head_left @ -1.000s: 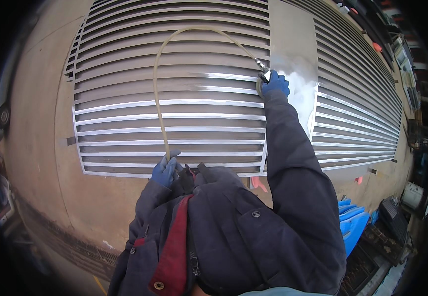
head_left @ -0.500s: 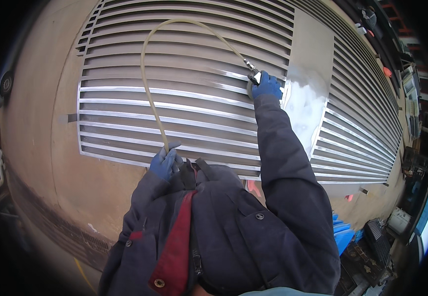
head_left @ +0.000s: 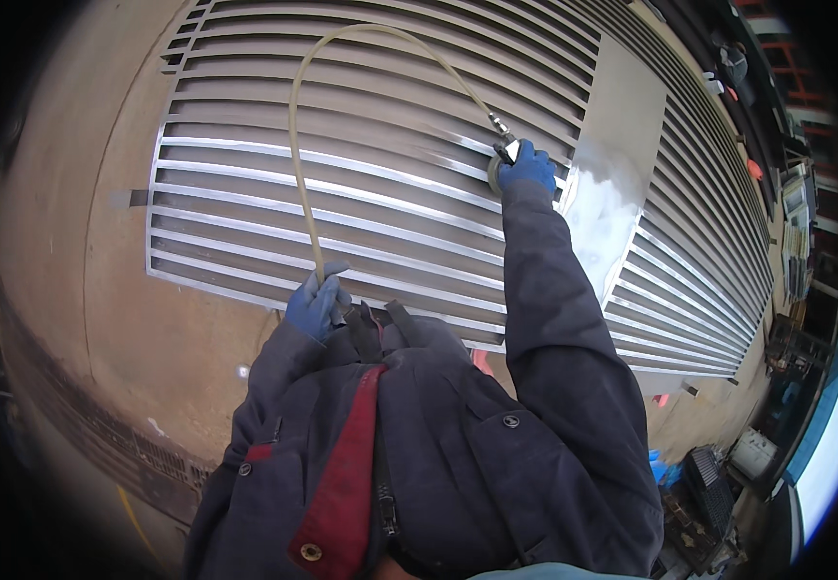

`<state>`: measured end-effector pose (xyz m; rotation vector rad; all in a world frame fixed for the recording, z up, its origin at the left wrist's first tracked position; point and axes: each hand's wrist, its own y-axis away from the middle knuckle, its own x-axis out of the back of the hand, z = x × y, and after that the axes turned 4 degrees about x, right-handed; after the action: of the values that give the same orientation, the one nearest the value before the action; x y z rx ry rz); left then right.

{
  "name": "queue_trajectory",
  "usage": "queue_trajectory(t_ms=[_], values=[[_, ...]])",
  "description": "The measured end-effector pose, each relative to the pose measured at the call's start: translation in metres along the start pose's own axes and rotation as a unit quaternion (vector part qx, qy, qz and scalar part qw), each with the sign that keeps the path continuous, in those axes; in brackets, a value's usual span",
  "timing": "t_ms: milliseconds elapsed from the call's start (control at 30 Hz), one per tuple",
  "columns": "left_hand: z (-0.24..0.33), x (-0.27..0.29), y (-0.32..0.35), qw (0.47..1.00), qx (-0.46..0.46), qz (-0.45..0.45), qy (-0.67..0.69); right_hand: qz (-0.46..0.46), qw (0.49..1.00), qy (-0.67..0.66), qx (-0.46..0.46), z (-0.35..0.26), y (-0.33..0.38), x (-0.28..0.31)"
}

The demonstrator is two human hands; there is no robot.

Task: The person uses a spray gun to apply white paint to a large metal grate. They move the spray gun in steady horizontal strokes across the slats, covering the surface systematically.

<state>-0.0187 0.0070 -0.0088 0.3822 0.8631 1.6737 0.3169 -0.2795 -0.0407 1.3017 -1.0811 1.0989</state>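
Note:
My right hand [head_left: 532,170], in a blue glove, is closed around a small air-powered sander [head_left: 509,151]. The sander's round disc [head_left: 493,176] sits against the slats of a large metal louvre panel [head_left: 226,145], just left of a flat metal strip [head_left: 603,201]. A pale yellow hose [head_left: 295,145] runs from the tool's metal fitting in a wide loop over the panel. Its lower end passes into my left hand [head_left: 313,305], gloved in blue and grey, with fingers closed around the hose near my jacket. Nearer slats shine bright, while farther ones look dull.
Brown concrete floor [head_left: 61,242] surrounds the panel, with a metal floor grate [head_left: 163,459] at lower left. More slats [head_left: 694,295] extend to the right of the strip. Dark metal parts [head_left: 699,503] and a pale box [head_left: 755,452] stand at lower right.
The view has shifted a little, so the panel sits slightly differently in the picture. The sander has moved slightly nearer to me, and both hands keep their holds.

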Motion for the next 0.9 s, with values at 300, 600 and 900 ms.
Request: queue_trajectory(t_ms=[300,600,900], values=[[-0.002,-0.007,-0.005,1.000,0.003,-0.025,0.008,-0.015,1.000,0.004,0.020,-0.003,-0.004,-0.007],[-0.009,-0.003,-0.010,0.999,-0.006,-0.038,0.035,-0.016,1.000,0.009,-0.004,0.008,-0.008,0.002],[-0.005,0.002,-0.011,0.999,0.001,-0.021,0.041,-0.020,0.999,0.026,-0.039,0.010,-0.006,0.001]])
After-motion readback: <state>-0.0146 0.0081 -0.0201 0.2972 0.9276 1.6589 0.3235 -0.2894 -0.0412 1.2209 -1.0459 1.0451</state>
